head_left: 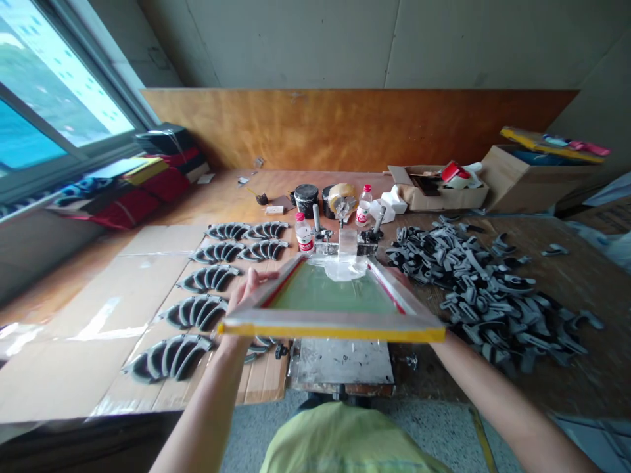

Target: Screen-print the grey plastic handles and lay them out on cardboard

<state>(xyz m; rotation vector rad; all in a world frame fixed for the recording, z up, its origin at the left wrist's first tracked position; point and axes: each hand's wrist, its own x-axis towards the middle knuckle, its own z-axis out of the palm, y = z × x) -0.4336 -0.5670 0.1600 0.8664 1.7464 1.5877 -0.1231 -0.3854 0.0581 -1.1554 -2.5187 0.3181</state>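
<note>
A screen printing frame (330, 322) with green mesh and a yellow-taped front edge is tilted up in front of me, its far end at a metal clamp (348, 243). My left hand (248, 288) grips the frame's left side, fingers at its outer edge. On the right side my right hand (400, 278) holds the frame too, mostly hidden behind the rail. White ink or paste (345, 268) lies at the mesh's far end. Below the frame is a metal base plate (345, 361). Fanned rows of curved grey parts (197, 311) lie left of my left hand.
Cardboard (133, 276) covers the table's left part. A large pile of grey plastic parts (473, 282) lies at right. Behind the clamp stand red-capped bottles (363, 207) and a black tub (306, 200). Cardboard boxes (537, 177) sit at back right.
</note>
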